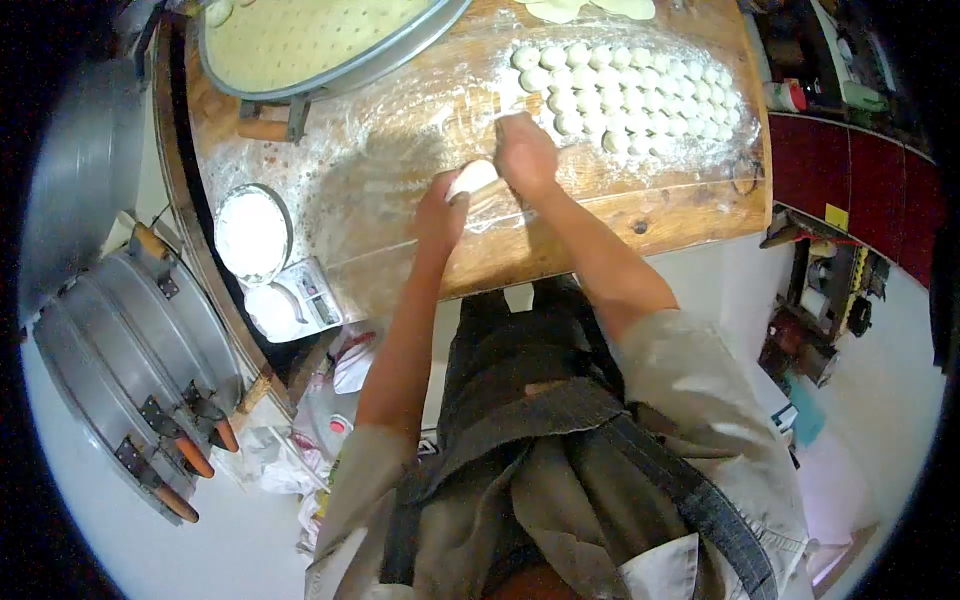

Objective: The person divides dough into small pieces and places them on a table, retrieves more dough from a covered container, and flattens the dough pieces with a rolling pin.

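Observation:
A small white dough round [474,179] is pinched at its left edge by my left hand [440,208], above the floured wooden table [380,230]. Just to its right, the closed fingers of my right hand [526,155] press on a wooden rolling pin [488,195], which runs beside the dough and partly under that hand. Beyond my right hand, several small dough pieces [630,98] lie in rows on the flour. A few flat dough wrappers [590,8] rest at the far edge of the view.
A large round steamer tray [345,75] stands at the table's back left. A bowl of flour [252,232] and a small scale [318,294] sit at the left edge. Stacked metal steamers [140,340] with wooden handles are left of the table.

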Demonstrator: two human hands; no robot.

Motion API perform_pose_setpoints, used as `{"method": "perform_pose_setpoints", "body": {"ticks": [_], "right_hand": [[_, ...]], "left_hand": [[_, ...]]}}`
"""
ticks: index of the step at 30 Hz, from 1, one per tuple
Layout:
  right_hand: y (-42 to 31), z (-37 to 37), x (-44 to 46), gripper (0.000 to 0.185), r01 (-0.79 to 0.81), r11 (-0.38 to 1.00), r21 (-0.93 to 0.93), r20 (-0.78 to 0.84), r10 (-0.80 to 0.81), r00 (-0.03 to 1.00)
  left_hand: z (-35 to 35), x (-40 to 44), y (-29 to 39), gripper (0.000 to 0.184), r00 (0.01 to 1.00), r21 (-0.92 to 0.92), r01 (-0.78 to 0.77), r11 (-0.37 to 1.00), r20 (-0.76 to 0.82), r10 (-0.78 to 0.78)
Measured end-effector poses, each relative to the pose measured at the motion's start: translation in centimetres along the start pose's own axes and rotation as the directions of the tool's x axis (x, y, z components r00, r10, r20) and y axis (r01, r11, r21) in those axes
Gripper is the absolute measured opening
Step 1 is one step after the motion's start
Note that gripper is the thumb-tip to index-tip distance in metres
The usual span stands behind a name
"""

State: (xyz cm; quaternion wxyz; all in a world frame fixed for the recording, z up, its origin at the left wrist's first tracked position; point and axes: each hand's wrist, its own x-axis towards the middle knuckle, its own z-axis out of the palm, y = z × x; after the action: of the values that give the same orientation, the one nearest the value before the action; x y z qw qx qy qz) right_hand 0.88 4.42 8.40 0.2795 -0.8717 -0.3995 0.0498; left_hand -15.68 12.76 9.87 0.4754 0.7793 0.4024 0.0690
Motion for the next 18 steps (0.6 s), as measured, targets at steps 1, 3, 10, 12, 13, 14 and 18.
{"method": "perform_pose_setpoints", "body": {"ticks": [1,3,10,12,13,14,18], "right_hand": [[-0.6,0.0,0.2,0.005,-0.009,0.998,-0.055,0.074,0.013,0.997],[0.2,-1.3,-1.2,0.010,0.006,0.997,-0.080,0.142,0.005,0.990],[3.2,-4.6,-6.4,0.026,-0.152,0.988,-0.035,0.530,0.147,0.835],[4.3,-1.0,-8.0,0.030,-0.057,0.998,0.026,0.407,0.041,0.913],[4.6,-0.8,-8.2,0.030,-0.042,0.999,0.032,0.407,0.026,0.913],[4.8,-1.0,-7.9,0.031,-0.037,0.999,0.030,0.420,0.021,0.907],[5.3,-1.2,-8.0,0.032,-0.015,0.998,0.054,0.421,-0.010,0.907]], "left_hand": [[0.4,0.2,-1.1,0.038,1.000,0.010,-0.011,1.000,0.005,0.011],[0.9,3.1,-2.7,0.037,0.955,0.482,-0.205,0.852,0.289,0.066],[5.8,11.8,17.2,0.030,0.834,-0.431,0.055,0.901,0.515,0.196],[11.0,14.8,23.3,0.032,0.875,-0.587,0.116,0.801,0.443,0.197],[12.3,15.2,26.4,0.033,0.879,-0.706,0.190,0.683,0.432,0.202],[13.9,16.2,27.6,0.033,0.876,-0.705,0.181,0.685,0.433,0.214],[17.5,18.0,24.2,0.029,0.968,-0.677,0.076,0.732,0.225,0.108]]}}
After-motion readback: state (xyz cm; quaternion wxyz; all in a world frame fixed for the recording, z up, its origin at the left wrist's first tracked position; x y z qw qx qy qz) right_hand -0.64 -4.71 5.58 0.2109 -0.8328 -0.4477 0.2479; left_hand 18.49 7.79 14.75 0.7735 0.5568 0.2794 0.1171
